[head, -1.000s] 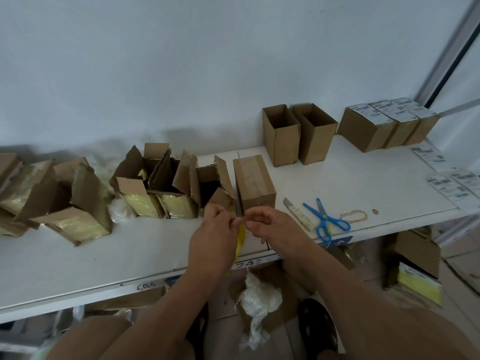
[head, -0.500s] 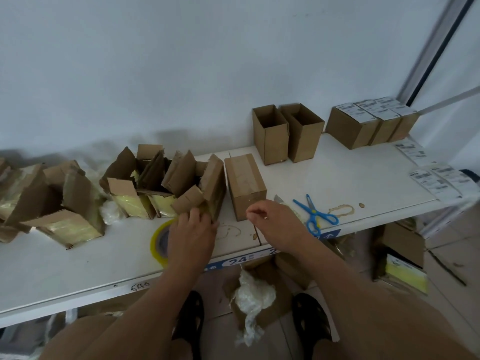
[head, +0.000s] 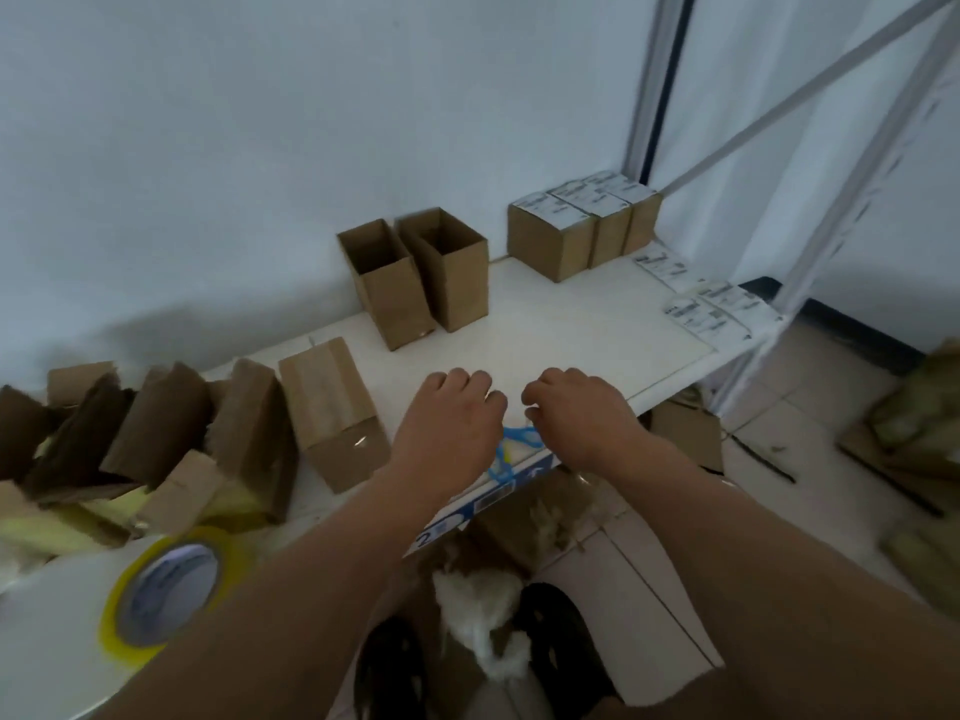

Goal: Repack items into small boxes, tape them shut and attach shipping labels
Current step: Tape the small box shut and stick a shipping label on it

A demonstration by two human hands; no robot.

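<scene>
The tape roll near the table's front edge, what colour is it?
Yellow, with a pale bluish-white core; the tape roll shows in the head view, at lower left.

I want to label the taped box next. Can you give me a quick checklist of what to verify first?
1. Both hands free: left hand and right hand hold nothing: ok.
2. Closed box within reach, beside left hand: ok.
3. Loose labels on table's right end: ok.
4. Tape roll set down: ok.
5. Box seam fully taped: cannot tell.
6. Scissors clear of hands: not ok, they lie under the hands.
</scene>
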